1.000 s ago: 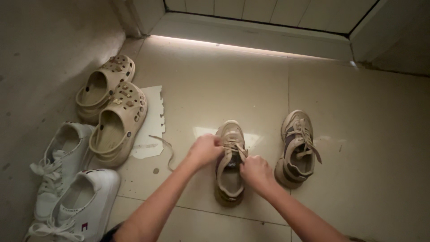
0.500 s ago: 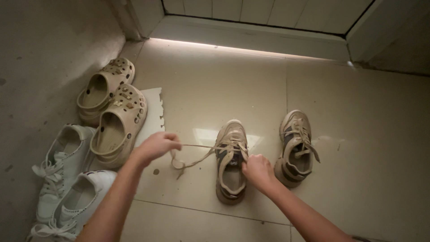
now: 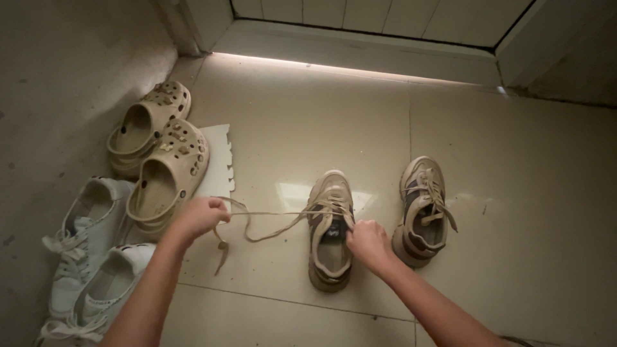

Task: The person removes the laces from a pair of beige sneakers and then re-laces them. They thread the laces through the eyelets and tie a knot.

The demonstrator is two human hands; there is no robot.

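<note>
Left hand point(image 3: 198, 217) pinches the lace point(image 3: 270, 222) (pulled out sideways); right hand point(image 3: 367, 242) grips the beige sneaker point(image 3: 329, 228) beside it

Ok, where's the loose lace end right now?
In the head view, the lace runs left from the sneaker to the left hand, its end dangling beside the clogs.
</note>
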